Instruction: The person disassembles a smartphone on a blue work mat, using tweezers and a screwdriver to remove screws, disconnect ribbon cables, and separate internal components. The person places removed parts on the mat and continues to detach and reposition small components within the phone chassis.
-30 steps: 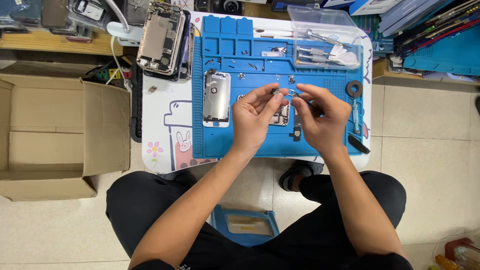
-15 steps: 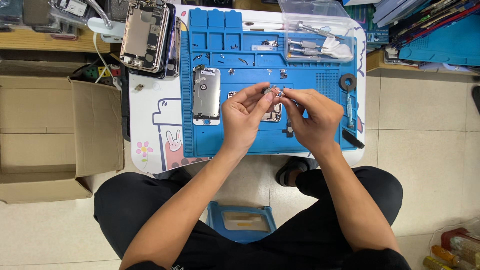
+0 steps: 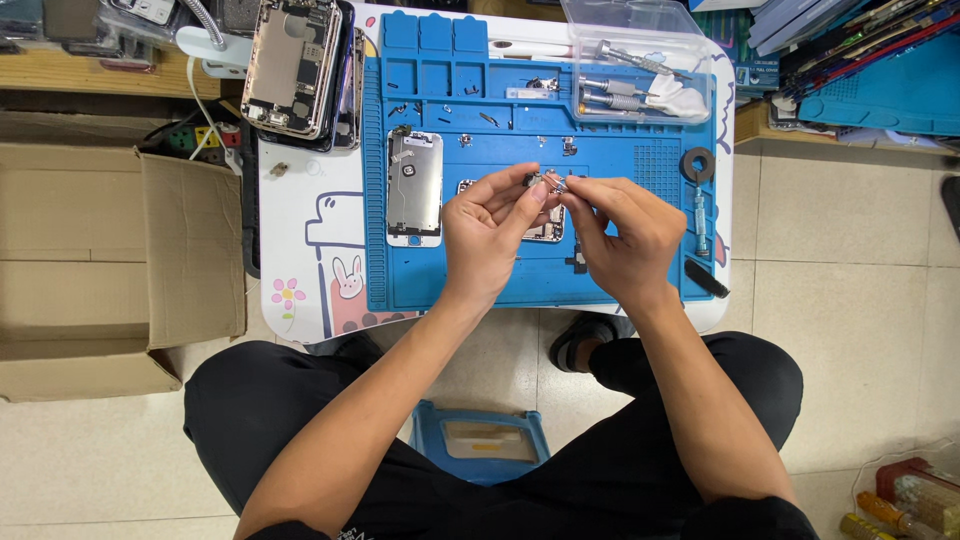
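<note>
Above the blue mat [image 3: 600, 275], left hand [image 3: 490, 235] and right hand [image 3: 625, 235] together pinch a small metal part [image 3: 550, 183].

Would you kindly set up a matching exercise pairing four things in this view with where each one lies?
Things:
1. small metal part
2. phone screen panel
3. cardboard box
4. black ring

Places:
A. on the floor, beside the table
B. pinched between both hands' fingertips
C. right edge of the blue mat
D. flat on the mat, beside the left hand

Pairs: 1-B, 2-D, 3-A, 4-C
</note>
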